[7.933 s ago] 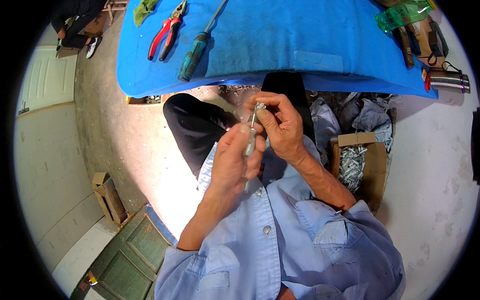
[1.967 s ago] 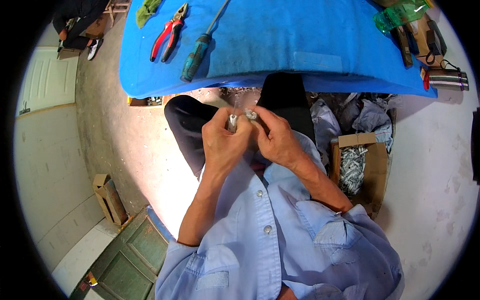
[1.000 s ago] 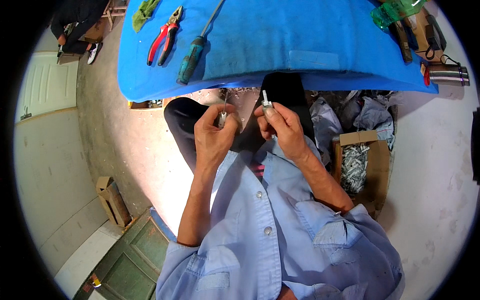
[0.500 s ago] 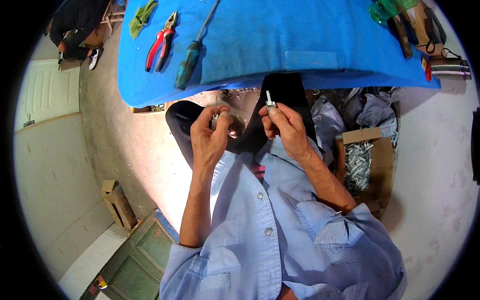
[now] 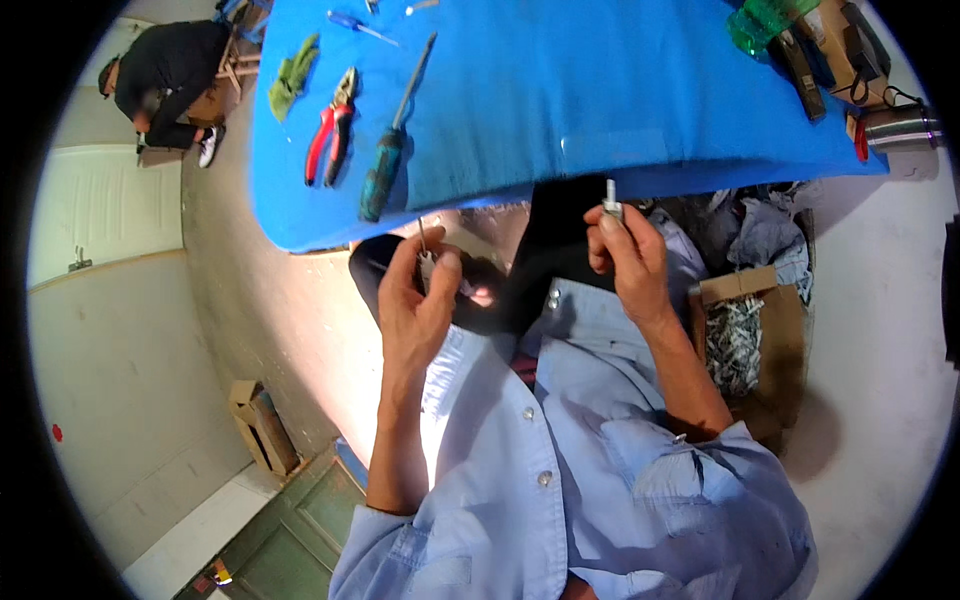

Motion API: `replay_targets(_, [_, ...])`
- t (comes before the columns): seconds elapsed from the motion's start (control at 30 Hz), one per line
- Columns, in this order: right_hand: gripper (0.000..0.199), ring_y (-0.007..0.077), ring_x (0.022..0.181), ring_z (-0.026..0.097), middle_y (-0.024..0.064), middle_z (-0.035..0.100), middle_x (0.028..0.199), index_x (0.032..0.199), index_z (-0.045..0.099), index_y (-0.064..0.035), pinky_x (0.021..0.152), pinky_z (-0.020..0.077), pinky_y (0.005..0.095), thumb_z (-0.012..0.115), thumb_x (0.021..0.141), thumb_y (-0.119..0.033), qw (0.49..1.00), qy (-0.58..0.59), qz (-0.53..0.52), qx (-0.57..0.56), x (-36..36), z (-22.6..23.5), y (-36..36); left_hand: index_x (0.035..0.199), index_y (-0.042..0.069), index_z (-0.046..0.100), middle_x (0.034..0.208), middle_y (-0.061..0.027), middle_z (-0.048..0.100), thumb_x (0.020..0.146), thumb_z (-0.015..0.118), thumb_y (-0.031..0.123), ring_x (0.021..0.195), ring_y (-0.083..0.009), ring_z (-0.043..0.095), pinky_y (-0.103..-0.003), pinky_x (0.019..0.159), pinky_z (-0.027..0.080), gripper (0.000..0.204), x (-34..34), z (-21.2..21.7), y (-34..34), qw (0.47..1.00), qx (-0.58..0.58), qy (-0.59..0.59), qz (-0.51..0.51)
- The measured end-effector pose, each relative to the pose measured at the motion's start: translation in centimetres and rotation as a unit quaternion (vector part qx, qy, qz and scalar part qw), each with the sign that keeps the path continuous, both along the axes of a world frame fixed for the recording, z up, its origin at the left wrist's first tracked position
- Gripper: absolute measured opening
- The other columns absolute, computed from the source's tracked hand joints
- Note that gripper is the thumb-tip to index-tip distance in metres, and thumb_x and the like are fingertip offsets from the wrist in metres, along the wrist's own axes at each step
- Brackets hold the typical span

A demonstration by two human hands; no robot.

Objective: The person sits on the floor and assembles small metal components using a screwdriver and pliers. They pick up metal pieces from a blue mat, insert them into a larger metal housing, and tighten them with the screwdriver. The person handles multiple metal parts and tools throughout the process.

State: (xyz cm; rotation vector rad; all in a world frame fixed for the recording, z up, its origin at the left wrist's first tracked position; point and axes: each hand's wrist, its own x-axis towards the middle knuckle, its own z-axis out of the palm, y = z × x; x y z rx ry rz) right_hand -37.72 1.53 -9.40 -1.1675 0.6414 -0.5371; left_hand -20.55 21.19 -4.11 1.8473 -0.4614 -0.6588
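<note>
At frame centre, a small metal fitting [image 5: 610, 200] is pinched in the right hand [image 5: 628, 255] and a thin pin [image 5: 422, 238] in the left hand [image 5: 415, 300], held apart; either could be dropped if grip slackens.

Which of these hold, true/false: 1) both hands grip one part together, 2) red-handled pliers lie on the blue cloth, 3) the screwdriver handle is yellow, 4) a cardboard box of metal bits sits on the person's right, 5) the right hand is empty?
1) False. The left hand and right hand are apart, each pinching its own piece.
2) True. The red-handled pliers lie on the blue cloth-covered table.
3) False. The long screwdriver has a dark green handle.
4) True. The open cardboard box of metal bits sits on the floor at the right.
5) False. It holds a small pale cylindrical part; the left holds a thin metal piece.
</note>
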Motion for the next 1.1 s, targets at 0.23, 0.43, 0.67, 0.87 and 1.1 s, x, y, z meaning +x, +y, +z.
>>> replay_targets(0.23, [0.02,0.006,0.069,0.051,-0.0011,0.057,0.08,0.114,0.066,0.0007,0.062,0.0445,0.0253,0.059,0.109,-0.018,0.982,-0.003,-0.064,-0.176,-0.3,3.4,-4.4,0.142,-0.003,0.056,0.118,-0.0095,0.067,0.098,0.057,0.004,0.079,-0.0106,0.06,-0.025,0.071,0.051,0.044,1.2,4.0,-3.3,0.998,0.003,0.023,-0.061])
replay_targets(0.43, [0.02,0.0121,0.066,0.057,0.0049,0.063,0.078,0.109,0.067,0.0025,0.061,0.0465,0.0314,0.065,0.105,-0.017,0.936,0.059,-0.093,-0.335,1.0,6.3,-9.6,0.141,-0.003,0.059,0.117,-0.0087,0.067,0.099,0.068,0.008,0.086,-0.0123,0.066,-0.028,0.07,0.057,0.044,5.9,4.0,-8.4,0.978,0.02,-0.17,-0.123])
replay_targets(0.67, [0.018,0.0272,0.064,0.063,0.016,0.066,0.078,0.109,0.068,0.002,0.06,0.049,0.0403,0.066,0.103,-0.015,0.879,0.111,-0.096,-0.454,4.5,5.9,-14.1,0.132,0.001,0.064,0.113,-0.0245,0.072,0.088,0.082,0.013,0.101,-0.0408,0.072,-0.046,0.086,0.059,0.049,10.4,1.1,-14.7,0.904,0.067,-0.408,-0.109])
replay_targets(0.87, [0.022,0.0285,0.066,0.062,0.016,0.065,0.078,0.108,0.068,0.0015,0.061,0.0474,0.0421,0.064,0.104,-0.02,0.851,0.137,-0.099,-0.496,4.8,2.8,-15.1,0.136,-0.002,0.056,0.122,-0.0248,0.065,0.088,0.079,0.009,0.105,-0.0452,0.067,-0.05,0.09,0.056,0.054,10.1,-0.2,-16.7,0.912,0.036,-0.394,-0.112])
replay_targets(1.1, [0.022,0.029,0.068,0.064,0.0155,0.066,0.08,0.109,0.068,0.0015,0.062,0.049,0.0426,0.064,0.105,-0.02,0.844,0.139,-0.116,-0.505,5.4,2.2,-14.5,0.134,0.0,0.058,0.123,-0.0235,0.065,0.092,0.076,0.011,0.11,-0.0441,0.065,-0.05,0.093,0.055,0.047,7.6,2.6,-13.9,0.887,0.05,-0.455,-0.066])
